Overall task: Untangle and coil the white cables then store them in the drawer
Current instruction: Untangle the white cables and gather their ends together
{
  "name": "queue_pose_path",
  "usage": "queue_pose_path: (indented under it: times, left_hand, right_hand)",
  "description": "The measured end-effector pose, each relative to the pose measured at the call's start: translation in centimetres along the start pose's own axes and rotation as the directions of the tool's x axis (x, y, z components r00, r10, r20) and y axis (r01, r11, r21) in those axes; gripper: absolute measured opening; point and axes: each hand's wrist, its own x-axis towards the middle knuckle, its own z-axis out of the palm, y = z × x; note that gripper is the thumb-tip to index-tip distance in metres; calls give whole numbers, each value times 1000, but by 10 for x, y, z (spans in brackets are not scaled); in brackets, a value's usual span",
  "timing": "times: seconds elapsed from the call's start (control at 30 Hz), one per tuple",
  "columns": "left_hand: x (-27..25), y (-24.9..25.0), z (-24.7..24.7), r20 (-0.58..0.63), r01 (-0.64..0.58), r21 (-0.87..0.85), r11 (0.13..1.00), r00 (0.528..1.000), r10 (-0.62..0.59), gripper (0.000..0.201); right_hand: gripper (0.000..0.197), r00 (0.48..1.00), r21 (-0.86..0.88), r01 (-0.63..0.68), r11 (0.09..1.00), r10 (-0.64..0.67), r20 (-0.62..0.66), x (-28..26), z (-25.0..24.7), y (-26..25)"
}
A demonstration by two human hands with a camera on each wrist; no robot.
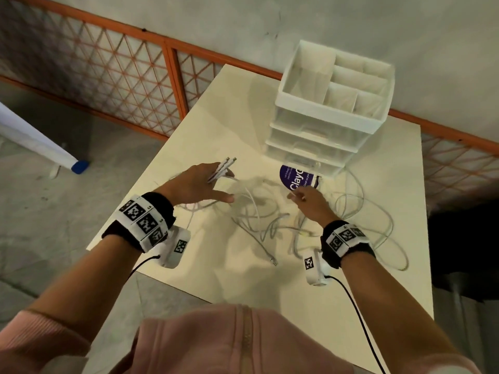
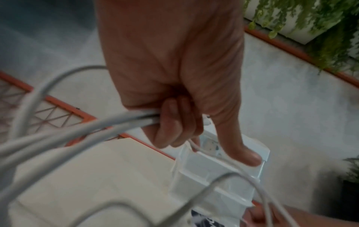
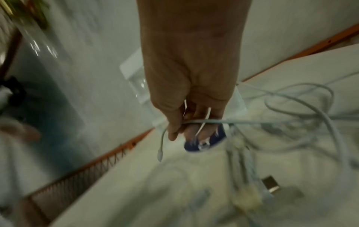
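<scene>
A tangle of white cables (image 1: 259,220) lies spread over the cream table (image 1: 205,122), with loops trailing off to the right (image 1: 378,225). My left hand (image 1: 205,182) grips several cable ends (image 1: 224,167), whose plugs stick out past the fingers; the left wrist view shows the fingers (image 2: 169,127) curled round the cable bundle (image 2: 124,122) and the thumb straight. My right hand (image 1: 307,199) pinches one thin white cable (image 3: 204,122) near its plug (image 3: 160,153). The clear plastic drawer unit (image 1: 321,136) stands at the back of the table, its drawers closed.
A purple and white label or packet (image 1: 293,175) lies in front of the drawer unit. An open white organiser tray (image 1: 291,90) tops the unit. An orange lattice railing (image 1: 121,85) runs behind the table. A loose USB plug (image 1: 272,261) lies near the front edge.
</scene>
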Motion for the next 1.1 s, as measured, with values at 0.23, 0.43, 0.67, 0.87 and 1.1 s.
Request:
queue_pose_path:
  times: [0.23, 0.43, 0.67, 0.87, 1.1]
  left_hand:
    - [14, 33, 15, -78, 9, -424, 906, 996, -46, 33]
    - [20, 61, 23, -34, -9, -716, 698, 999, -22, 30]
    - [21, 69, 31, -150, -83, -756, 650, 987, -49, 31]
    - [20, 64, -2, -354, -296, -857, 421, 933, -65, 39]
    - [12, 54, -9, -455, -297, -547, 783, 890, 20, 38]
  right_hand:
    - [25, 968, 337, 240, 910, -250, -12, -37, -57, -70]
    - [15, 916, 304, 350, 886, -392, 88, -63, -49, -101]
    - [18, 904, 306, 291, 907, -365, 221, -68, -35, -90]
    - [34, 978, -31, 66, 997, -58, 202, -62, -53, 10]
    - [18, 996, -68, -42, 997, 47, 75, -77, -98, 37]
